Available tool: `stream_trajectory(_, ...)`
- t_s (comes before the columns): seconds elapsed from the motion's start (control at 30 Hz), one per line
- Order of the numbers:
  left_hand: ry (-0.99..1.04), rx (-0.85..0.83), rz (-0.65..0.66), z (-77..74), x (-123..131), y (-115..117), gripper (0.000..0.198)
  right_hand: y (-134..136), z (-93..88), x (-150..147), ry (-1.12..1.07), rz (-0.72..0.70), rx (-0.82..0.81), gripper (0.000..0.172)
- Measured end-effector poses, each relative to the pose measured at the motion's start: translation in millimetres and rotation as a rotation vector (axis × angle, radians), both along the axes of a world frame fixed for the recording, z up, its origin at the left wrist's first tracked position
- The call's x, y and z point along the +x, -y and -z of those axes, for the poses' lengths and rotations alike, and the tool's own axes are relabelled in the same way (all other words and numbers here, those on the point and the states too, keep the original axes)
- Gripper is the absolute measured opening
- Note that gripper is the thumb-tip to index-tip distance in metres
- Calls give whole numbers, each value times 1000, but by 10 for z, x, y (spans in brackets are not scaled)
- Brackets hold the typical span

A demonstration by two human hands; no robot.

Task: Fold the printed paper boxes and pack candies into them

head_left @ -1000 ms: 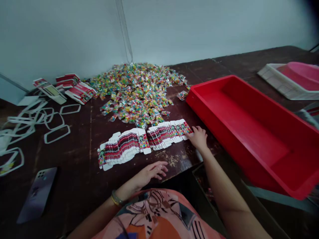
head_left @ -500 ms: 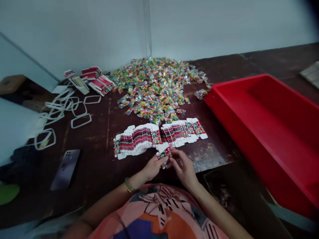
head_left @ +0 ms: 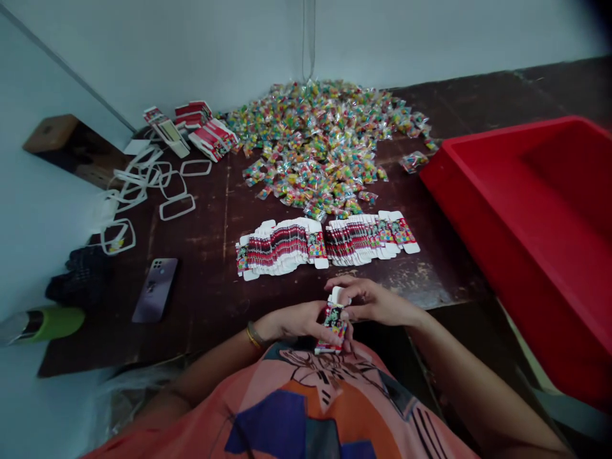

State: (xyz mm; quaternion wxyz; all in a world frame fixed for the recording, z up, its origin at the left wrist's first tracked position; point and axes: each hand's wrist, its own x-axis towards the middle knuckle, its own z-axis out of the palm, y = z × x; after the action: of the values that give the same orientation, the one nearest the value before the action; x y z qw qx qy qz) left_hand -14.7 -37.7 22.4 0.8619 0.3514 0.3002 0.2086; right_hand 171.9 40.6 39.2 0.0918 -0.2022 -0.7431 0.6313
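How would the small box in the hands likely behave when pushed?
The box is probably light, being small and apparently thin card. With its white flap sticking out, it may crush if squeezed. Its flat face makes rolling unlikely.

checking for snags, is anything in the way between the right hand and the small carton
Nothing visible: the right hand touches the upper end of the small carton, which the left hand holds.
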Motion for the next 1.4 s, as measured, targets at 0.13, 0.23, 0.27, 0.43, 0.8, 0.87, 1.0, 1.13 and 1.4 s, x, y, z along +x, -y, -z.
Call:
stream_trajectory(0.13, -288, 37, -301, 218, 33, 72, 32, 90, 43, -46, -16, 217, -102, 16)
stream_trajectory(0.23, -446, 181, -447, 398, 59, 144, 34, 296, 198, -99, -14, 414, -175, 19)
stream_trajectory(0.27, -474, 239, -489, 426, 54, 167, 32, 362, 257, -107, -19, 466, -212, 26)
stream_trajectory(0.43, -563, 366, -671, 386, -48, 278, 36, 543, 482, -78, -95, 607, -614, 29)
stream_trajectory(0.8, -650, 464, -615, 292, -222, 527, 21, 497, 438, -170, -44, 431, -1062, 27)
stream_trajectory(0.87, -672, 424, -623, 258, -217, 537, 19, 455, 453, -219, 7, 437, -1045, 28)
stream_trajectory(1.0, -462, 99, -748, 231, -158, 483, 21, 354, 382, -333, 133, 313, -795, 24)
stream_trajectory(1.13, -92, -267, -774, 243, -123, 404, 55, 314, 247, -425, 93, 230, -399, 29)
stream_trajectory(1.4, 113, -367, -636, 353, -204, 470, 62, 274, 287, -455, 71, 174, -143, 19)
